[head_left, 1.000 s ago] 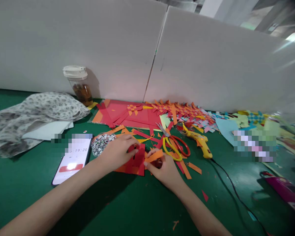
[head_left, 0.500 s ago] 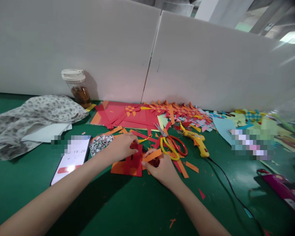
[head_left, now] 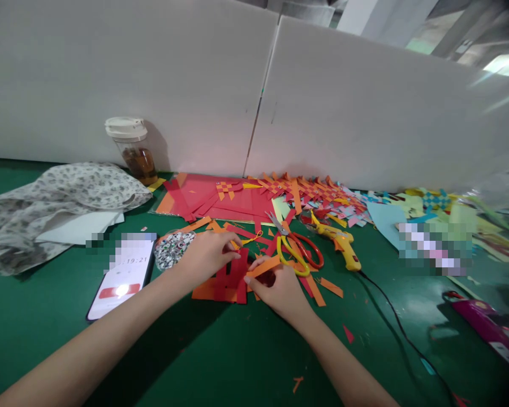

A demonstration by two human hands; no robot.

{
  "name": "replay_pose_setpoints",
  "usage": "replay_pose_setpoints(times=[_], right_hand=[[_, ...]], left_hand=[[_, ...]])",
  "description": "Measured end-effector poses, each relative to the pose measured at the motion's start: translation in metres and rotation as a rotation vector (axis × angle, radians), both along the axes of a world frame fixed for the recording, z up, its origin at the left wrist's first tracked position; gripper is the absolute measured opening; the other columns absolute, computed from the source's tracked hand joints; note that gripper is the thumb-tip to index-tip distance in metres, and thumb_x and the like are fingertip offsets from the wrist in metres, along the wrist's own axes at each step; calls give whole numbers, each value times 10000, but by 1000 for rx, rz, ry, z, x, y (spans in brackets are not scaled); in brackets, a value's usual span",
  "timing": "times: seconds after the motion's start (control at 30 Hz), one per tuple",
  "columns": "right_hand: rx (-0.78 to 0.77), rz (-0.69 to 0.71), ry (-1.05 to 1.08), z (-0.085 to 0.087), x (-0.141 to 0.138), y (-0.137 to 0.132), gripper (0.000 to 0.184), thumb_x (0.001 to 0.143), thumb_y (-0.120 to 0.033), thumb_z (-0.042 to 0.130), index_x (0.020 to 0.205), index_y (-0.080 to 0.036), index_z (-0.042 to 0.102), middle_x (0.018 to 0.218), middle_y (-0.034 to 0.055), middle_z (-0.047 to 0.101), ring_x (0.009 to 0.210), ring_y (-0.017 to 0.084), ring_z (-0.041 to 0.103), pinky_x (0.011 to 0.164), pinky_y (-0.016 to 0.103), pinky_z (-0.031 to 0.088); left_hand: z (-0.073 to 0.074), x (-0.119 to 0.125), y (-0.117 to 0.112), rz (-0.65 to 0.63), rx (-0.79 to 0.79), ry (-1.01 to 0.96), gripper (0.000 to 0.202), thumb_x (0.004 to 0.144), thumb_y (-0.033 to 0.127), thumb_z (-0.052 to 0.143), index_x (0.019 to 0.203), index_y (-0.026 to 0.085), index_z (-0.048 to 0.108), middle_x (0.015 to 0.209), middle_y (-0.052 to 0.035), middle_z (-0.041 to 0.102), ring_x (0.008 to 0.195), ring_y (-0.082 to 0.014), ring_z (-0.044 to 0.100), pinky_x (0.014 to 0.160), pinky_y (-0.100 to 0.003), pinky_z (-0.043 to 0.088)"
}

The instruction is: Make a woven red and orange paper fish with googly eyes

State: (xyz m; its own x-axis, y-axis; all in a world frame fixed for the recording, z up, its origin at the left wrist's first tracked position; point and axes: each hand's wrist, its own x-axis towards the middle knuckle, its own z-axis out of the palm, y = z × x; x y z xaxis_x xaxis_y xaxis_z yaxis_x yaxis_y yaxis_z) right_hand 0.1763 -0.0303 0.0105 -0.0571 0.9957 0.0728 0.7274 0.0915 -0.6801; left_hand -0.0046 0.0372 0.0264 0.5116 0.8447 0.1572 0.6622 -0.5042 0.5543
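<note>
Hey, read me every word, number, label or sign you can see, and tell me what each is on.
":19:21" on the phone; digits before it are obscured.
Red button on the phone: any writing is too blurred to read.
Purple object: any print is too blurred to read.
I can read no other text.

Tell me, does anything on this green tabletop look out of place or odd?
Nothing looks clearly spilled or broken. A small red paper triangle and a thin, crooked orange paper scrap stand out: both lie alone on the shiny green tabletop, apart from the loose orange paper strips beside the right hand, perhaps dropped there.
</note>
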Motion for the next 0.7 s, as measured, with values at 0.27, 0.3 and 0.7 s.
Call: replay_pose_setpoints(times=[0.27,0.3,0.7], right_hand=[[15,7,-25,-4,2,1,164,703,-341,611,799,-209,594,546,-24,565,474,130,518,466,229,379],[15,8,-30,-5,2,1,164,706,-345,610,799,-210,595,534,-27,558,468,130,515,461,227,375],[65,6,-54,-3,-1,-2,215,708,-413,625,786,-216,590,606,-9,617,486,134,540,470,229,397]], left_hand=[[7,-2,-16,-35,304,88,68,811,256,582,760,211,588,936,2,685,827,-182,636,611,-254,465],[6,-3,-18,-44,351,72,82,815,244,574,745,205,590,970,-4,677,857,-183,630,641,-263,475],[5,-24,-72,-306,532,107,228,921,221,381,836,183,590,748,-26,656,627,-122,622,546,-211,484]])
